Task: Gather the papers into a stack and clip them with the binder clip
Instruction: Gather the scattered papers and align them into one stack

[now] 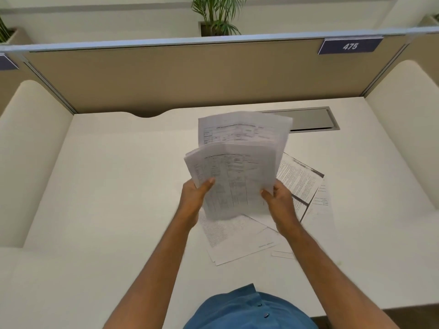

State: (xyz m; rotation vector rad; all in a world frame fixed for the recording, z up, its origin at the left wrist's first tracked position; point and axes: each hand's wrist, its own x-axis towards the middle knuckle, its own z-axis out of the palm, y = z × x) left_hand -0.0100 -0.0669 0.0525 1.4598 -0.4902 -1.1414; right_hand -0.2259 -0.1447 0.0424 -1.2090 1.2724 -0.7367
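Gripping some papers [235, 172] in both hands [193, 193] [279, 198], we leave loose sheets [237, 241] ungathered; no binder clip visible.

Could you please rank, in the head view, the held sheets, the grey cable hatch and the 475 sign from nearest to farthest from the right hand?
From the right hand:
1. Held sheets, gripped by it at their right edge.
2. Grey cable hatch, set into the desk beyond, slightly right.
3. 475 sign, up on the partition's top rail, far right.
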